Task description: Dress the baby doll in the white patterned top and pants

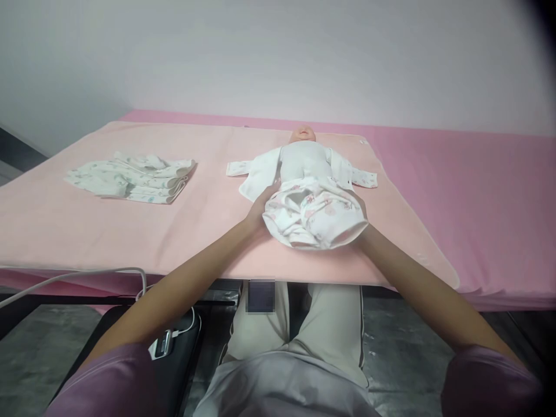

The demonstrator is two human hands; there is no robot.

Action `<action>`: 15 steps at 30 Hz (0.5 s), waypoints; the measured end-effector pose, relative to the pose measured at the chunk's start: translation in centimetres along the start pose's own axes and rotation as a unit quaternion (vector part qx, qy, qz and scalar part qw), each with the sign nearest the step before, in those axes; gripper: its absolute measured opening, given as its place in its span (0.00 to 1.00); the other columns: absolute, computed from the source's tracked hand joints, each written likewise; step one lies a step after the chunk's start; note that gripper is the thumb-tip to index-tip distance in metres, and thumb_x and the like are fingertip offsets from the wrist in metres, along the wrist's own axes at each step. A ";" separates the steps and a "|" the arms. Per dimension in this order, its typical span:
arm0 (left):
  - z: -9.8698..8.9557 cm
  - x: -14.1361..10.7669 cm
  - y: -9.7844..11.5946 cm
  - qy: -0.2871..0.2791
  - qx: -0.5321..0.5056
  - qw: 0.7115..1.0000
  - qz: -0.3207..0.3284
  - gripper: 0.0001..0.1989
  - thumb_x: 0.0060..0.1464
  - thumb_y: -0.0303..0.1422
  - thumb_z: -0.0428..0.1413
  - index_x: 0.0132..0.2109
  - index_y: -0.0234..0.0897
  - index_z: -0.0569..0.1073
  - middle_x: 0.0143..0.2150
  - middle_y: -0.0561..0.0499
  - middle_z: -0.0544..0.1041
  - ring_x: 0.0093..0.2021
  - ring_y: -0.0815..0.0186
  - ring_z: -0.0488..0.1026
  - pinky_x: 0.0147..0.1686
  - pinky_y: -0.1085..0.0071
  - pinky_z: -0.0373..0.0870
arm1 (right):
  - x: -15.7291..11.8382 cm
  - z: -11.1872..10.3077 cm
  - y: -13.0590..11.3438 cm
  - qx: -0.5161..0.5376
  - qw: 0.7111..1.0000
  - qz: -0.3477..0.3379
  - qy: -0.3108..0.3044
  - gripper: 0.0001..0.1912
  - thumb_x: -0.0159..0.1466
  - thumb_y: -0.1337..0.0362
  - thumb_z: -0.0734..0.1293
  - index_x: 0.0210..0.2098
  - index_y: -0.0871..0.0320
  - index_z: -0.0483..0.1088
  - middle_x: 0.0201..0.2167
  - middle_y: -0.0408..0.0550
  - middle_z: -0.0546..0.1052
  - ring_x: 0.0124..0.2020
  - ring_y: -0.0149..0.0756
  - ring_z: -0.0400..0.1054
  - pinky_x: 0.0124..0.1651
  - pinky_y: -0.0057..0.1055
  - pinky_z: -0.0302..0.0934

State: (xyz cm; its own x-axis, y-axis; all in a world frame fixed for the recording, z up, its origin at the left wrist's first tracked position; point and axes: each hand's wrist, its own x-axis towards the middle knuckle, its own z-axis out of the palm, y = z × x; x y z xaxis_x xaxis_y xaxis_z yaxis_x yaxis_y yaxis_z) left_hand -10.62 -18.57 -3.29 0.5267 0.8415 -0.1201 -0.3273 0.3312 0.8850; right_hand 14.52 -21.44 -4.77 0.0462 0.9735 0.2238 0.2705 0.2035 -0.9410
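Observation:
A baby doll [303,134] lies on its back with its head at the far side. Its torso is in white, and a white long-sleeved baby jacket [266,168] is spread beneath it, sleeves out to both sides. Over its lower body sits a bunched white baby garment [319,217] with a pink floral print, its wide edge facing me. My left hand [262,207] grips the garment's left side, and my right hand [361,207] is at its right side. Most fingers of both hands are hidden behind the cloth. The doll's legs are out of sight.
Folded white printed baby clothes [134,178] lie to the left on a peach mat [208,231]. The mat covers part of a pink table surface [469,202] against a pale wall. Below the near edge, a white cable [87,273] runs above a black seat [178,370] holding a small device [164,343].

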 end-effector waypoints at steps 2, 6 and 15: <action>-1.0 0.3 0.3 0.030 -0.008 0.999 0.008 0.26 0.61 0.57 0.67 0.51 0.40 0.82 0.45 0.42 0.88 0.54 0.44 0.86 0.58 0.49 0.82 | 0.6 -0.2 0.4 0.062 0.998 0.022 0.010 0.33 0.69 0.30 0.61 0.47 0.51 0.79 0.34 0.53 0.82 0.45 0.60 0.80 0.49 0.56 0.76; -4.1 1.0 0.7 0.083 -0.015 0.994 0.062 0.20 0.53 0.46 0.74 0.45 0.39 0.80 0.43 0.47 0.86 0.48 0.54 0.85 0.51 0.59 0.81 | 1.6 -1.4 1.3 0.192 0.978 0.071 0.033 0.23 0.62 0.38 0.75 0.33 0.49 0.70 0.31 0.47 0.77 0.40 0.51 0.75 0.48 0.47 0.74; -1.8 3.2 6.1 -0.039 0.404 0.902 0.149 0.20 0.58 0.50 0.74 0.37 0.38 0.83 0.35 0.49 0.80 0.36 0.64 0.72 0.35 0.68 0.63 | 4.2 -1.0 -4.9 -0.219 0.966 -0.125 -0.055 0.25 0.69 0.50 0.75 0.23 0.53 0.64 0.24 0.45 0.65 0.36 0.41 0.60 0.44 0.38 0.56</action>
State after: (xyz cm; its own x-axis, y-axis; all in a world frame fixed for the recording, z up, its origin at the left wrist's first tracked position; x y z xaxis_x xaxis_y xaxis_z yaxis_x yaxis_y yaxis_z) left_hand -12.30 -13.09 0.92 0.5730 0.7992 0.1815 0.1978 -0.3498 0.9157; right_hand 14.36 -18.50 1.04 -0.1691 0.9101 0.3782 0.6422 0.3928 -0.6582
